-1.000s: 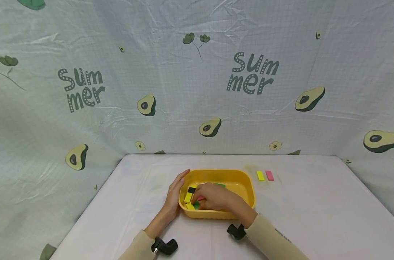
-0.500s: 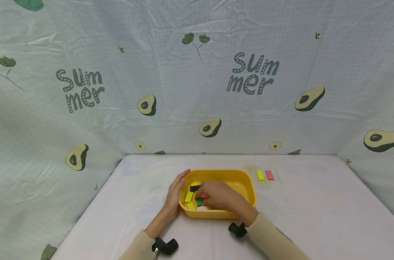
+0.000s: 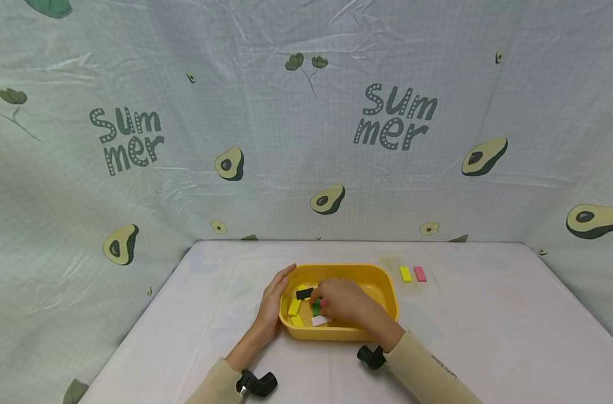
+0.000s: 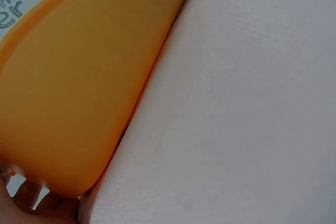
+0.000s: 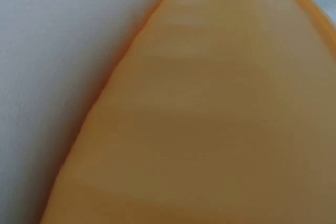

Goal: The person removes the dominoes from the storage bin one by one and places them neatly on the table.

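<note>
Fingers of the right hand (image 3: 343, 300), nearly closed, pinch a pink block (image 3: 324, 303) inside the yellow tray (image 3: 332, 334) on the surface (image 3: 306, 370); the left hand (image 3: 271, 303) rests straight fingers along the tray's left end.

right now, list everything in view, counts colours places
table: 1, white, foreground
tray: 1, yellow, on table
yellow blocks: at least 3, tray's left
black block: 1, tray's left
green block: 1, tray's left
pink block: 1, tray's left
white block: 1, tray's near side
loose blocks: 2, yellow and pink, right of tray
backdrop: 1, pale grey, behind
wrist cameras: 2, black, wrists
sleeves: 2, beige, forearms
left hand: 1, tray's left end
right hand: 1, inside tray
</note>
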Action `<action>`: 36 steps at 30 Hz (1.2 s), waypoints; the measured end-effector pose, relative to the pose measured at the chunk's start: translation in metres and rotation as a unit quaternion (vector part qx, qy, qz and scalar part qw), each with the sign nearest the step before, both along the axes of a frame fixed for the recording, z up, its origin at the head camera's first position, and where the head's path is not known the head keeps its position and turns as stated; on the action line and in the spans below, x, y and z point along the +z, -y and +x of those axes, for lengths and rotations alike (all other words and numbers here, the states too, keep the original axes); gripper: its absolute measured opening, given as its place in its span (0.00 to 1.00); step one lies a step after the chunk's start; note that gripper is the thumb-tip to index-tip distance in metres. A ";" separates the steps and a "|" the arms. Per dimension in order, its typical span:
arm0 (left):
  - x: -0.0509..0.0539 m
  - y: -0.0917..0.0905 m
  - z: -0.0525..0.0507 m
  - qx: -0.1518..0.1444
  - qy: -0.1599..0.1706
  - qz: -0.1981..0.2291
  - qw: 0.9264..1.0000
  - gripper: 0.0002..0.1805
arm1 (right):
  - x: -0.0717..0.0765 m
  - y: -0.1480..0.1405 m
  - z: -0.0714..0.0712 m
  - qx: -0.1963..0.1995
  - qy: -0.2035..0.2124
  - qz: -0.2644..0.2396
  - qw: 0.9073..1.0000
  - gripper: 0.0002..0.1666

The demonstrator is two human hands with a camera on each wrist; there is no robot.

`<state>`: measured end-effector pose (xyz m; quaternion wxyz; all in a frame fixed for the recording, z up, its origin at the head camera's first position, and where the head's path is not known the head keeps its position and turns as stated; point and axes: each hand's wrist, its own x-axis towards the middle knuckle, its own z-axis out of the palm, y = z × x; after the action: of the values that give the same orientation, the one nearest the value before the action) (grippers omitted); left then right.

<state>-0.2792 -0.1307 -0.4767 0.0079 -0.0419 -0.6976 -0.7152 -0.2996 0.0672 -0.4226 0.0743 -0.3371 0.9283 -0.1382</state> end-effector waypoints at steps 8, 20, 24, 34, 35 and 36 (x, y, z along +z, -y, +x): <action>0.000 0.000 0.001 0.003 -0.006 -0.007 1.000 0.27 | 0.000 -0.003 -0.001 0.002 0.000 -0.011 1.000 0.10; -0.003 0.001 0.001 0.003 -0.002 -0.011 1.000 0.27 | -0.004 -0.002 -0.002 0.005 -0.007 -0.012 1.000 0.08; -0.003 0.002 0.000 0.002 -0.004 -0.009 1.000 0.27 | -0.005 -0.001 -0.002 0.001 -0.012 -0.015 1.000 0.09; -0.003 0.001 0.000 -0.002 -0.009 -0.010 1.000 0.27 | -0.005 -0.001 -0.001 -0.014 -0.019 -0.013 1.000 0.10; -0.003 0.001 -0.001 -0.002 -0.010 -0.009 1.000 0.27 | -0.005 -0.001 -0.001 -0.015 -0.020 -0.013 1.000 0.10; -0.003 0.001 -0.001 -0.002 -0.010 -0.009 1.000 0.27 | -0.005 -0.001 -0.001 -0.016 -0.019 -0.013 1.000 0.09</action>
<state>-0.2798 -0.1321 -0.4795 0.0130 -0.0500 -0.7035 -0.7088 -0.3007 0.0680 -0.4276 0.0500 -0.3255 0.9331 -0.1446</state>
